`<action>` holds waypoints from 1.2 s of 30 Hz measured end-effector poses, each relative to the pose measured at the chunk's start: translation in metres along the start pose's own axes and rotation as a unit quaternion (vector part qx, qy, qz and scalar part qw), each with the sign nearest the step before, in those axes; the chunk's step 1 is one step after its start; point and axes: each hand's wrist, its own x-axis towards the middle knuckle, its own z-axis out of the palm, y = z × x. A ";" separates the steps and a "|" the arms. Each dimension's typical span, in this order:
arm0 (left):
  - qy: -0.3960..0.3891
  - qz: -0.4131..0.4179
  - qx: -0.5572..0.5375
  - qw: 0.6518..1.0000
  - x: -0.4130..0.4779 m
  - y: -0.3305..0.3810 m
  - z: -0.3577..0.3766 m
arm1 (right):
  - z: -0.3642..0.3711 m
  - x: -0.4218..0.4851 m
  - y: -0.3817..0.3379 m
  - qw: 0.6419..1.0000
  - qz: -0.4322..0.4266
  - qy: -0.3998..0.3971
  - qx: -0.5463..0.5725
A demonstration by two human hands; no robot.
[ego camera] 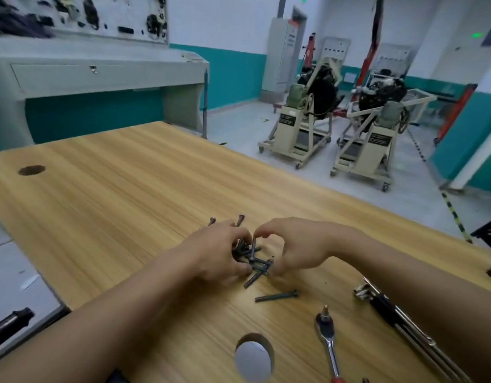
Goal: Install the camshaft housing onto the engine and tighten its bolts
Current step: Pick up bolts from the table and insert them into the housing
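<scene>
Left hand [219,250] curled round bolt bunch [240,220], heads poking out far side. Right hand [296,247] pinches single bolt [253,246] upright over bolt pile [259,267] on wooden table [128,189]. Ratchet [328,346] lies near, toward front edge.

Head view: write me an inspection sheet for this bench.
Surface: wooden table with round holes.
Job's things: bolts piled between the hands; loose bolt nearer; ratchet near right. Camshaft housing: nothing seen.
Clutter: metal tool bundle by the right forearm; black-handled tool beside the table's left edge.
Grippers: left hand grips a bunch of bolts; right hand pinches an upright bolt.
Cables: dark wiring on the wall board; nothing seen on the table.
Surroundings: two engine stands on the floor; grey console.
</scene>
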 end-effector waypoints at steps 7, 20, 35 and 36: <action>0.038 0.001 0.030 0.999 -0.007 0.002 0.002 | 0.039 -0.027 0.007 0.994 -0.053 0.039 -0.091; 0.021 -0.010 -0.022 0.999 -0.012 0.001 0.002 | 0.027 0.002 0.012 0.981 -0.158 0.016 -0.114; 0.006 -0.052 -0.135 0.989 -0.018 -0.016 -0.005 | 0.046 -0.011 0.024 0.973 -0.143 0.035 -0.178; 0.004 -0.055 -0.147 0.988 -0.016 -0.015 -0.005 | 0.047 -0.012 0.024 0.974 -0.139 0.035 -0.175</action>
